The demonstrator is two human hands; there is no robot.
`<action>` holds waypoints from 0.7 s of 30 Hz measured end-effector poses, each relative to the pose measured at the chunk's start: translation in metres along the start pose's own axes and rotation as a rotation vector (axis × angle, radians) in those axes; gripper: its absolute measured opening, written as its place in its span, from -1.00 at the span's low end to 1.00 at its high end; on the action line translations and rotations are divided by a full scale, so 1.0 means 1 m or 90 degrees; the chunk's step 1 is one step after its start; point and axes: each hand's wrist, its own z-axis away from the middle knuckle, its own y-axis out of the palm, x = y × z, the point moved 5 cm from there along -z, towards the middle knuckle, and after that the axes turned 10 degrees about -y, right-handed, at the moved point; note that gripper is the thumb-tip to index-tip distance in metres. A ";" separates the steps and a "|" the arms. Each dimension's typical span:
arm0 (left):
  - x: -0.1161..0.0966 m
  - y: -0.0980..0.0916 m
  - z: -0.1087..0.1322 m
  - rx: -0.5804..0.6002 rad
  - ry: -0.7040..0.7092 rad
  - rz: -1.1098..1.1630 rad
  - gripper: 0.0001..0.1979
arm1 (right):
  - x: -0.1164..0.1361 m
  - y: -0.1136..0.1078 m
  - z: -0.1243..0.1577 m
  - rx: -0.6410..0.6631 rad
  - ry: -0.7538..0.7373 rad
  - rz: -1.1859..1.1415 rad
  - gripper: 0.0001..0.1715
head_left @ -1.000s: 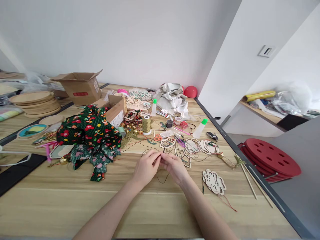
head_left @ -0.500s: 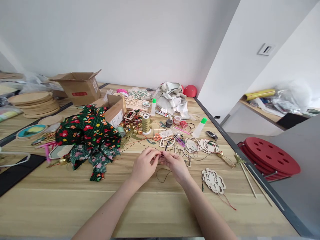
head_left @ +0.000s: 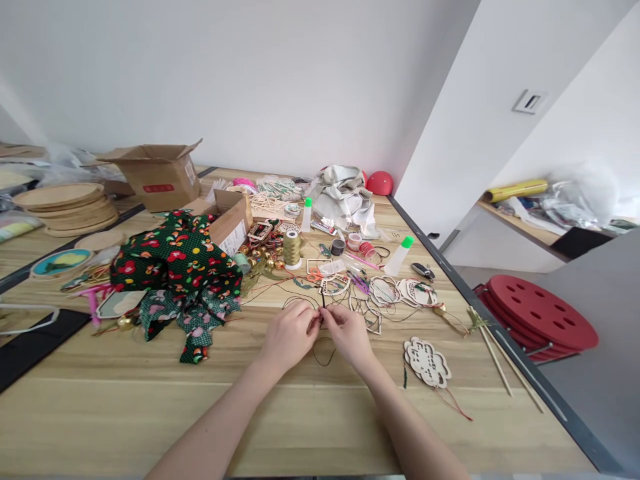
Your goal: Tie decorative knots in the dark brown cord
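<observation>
My left hand and my right hand meet over the wooden table, fingertips pinched together on a thin dark cord. The cord hangs below them in a loop onto the table, and a short end sticks up between the fingertips. Just beyond the hands lie several pale laser-cut wooden ornaments. Another cloud-shaped wooden ornament lies to the right of my right wrist.
Green floral fabric is heaped at the left by an open cardboard box. A gold thread spool, two green-capped glue bottles, orange scissors, wooden sticks and stacked wooden hoops lie around. Red stools stand beyond the right edge.
Both hands stayed together on the cord with small finger shifts; the cord's short end now points up between the fingertips and the loop below has shifted slightly.
</observation>
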 end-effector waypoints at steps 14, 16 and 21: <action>0.001 -0.004 -0.006 0.367 -0.165 0.713 -0.88 | -0.024 -0.023 -0.010 -0.125 0.148 -0.227 -0.57; 0.005 -0.011 -0.009 0.238 -0.165 0.637 -0.87 | -0.023 -0.025 -0.010 -0.132 0.151 -0.229 -0.55; -0.001 -0.011 -0.008 0.076 -0.051 0.359 -0.78 | -0.017 -0.016 -0.009 -0.088 0.137 -0.238 -0.55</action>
